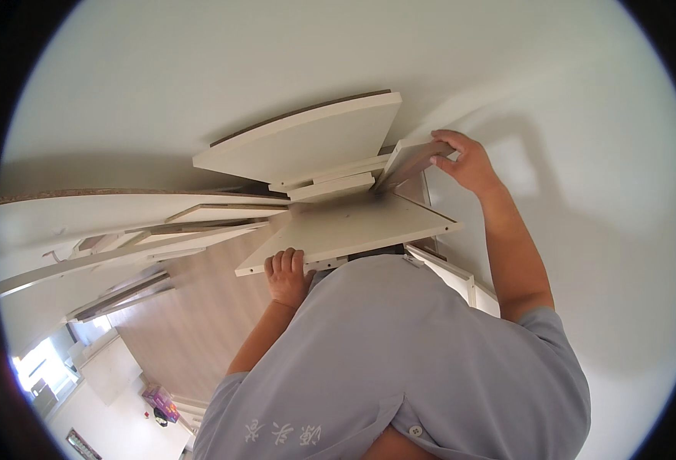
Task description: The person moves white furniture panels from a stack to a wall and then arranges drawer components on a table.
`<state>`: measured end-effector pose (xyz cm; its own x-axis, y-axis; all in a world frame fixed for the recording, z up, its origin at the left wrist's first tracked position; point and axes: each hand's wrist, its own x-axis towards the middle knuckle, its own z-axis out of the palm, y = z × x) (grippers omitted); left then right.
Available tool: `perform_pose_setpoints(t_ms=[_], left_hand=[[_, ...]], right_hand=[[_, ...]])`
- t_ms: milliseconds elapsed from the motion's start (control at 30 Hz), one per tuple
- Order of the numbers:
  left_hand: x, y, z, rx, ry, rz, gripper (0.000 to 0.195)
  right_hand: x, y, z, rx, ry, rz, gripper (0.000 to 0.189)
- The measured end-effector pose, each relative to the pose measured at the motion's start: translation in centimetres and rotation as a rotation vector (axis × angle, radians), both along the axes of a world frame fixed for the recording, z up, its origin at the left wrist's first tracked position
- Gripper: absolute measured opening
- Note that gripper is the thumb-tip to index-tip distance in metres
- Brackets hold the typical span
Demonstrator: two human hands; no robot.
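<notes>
My left hand (287, 277) grips the near edge of a white furniture panel (349, 230) that stands tilted before my body, its fingers over the top edge. With my right hand (463, 161) I hold the upper end of a narrower white board (410, 161), thumb on one side and fingers on the other. That board's lower end is down between the other panels. Behind them a large white panel (309, 138) leans with a brown-edged board at the wall. Small white boards (338, 187) lie stacked between the large panel and the near one.
More white panels (114, 213) lean in a row at the left, above a wood-look floor (200, 322). White framed pieces (447, 273) stand close at my right side. A purple box (161, 402) sits on a white surface at lower left. The wall (591, 201) is close on the right.
</notes>
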<state>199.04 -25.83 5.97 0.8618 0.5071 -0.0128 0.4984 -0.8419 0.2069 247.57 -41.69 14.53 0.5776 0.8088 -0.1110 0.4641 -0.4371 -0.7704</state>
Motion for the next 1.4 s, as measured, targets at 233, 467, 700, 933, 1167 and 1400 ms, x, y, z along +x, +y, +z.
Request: perform_pose_setpoints(t_ms=[233, 467, 700, 933, 1167, 1400], left_hand=[[-0.9, -1.2, 0.7, -0.021, 0.037, -0.017, 0.073], [1.2, 0.8, 4.1, -0.330, 0.238, -0.028, 0.049], [6.2, 8.1, 1.8, -0.805, 0.475, 0.130, 0.044], [11.0, 9.1, -11.3, -0.459, 0.492, 0.000, 0.068], [17.3, 7.4, -15.7, -0.474, 0.661, -0.047, 0.092], [16.9, 6.1, -14.5, -0.441, 0.770, -0.096, 0.100]], right_hand=[[2.3, 2.4, 1.6, -0.183, 0.107, 0.050, 0.049], [1.7, 2.8, 3.1, -0.433, -0.001, 0.224, 0.050], [-4.7, -3.2, 2.6, -0.289, -0.118, 0.434, 0.037], [-10.3, -8.2, 2.9, -0.236, -0.172, 0.416, 0.041], [-12.8, -10.7, 3.1, -0.295, -0.138, 0.432, 0.050], [-12.7, -11.0, 2.6, -0.290, -0.125, 0.422, 0.054]])
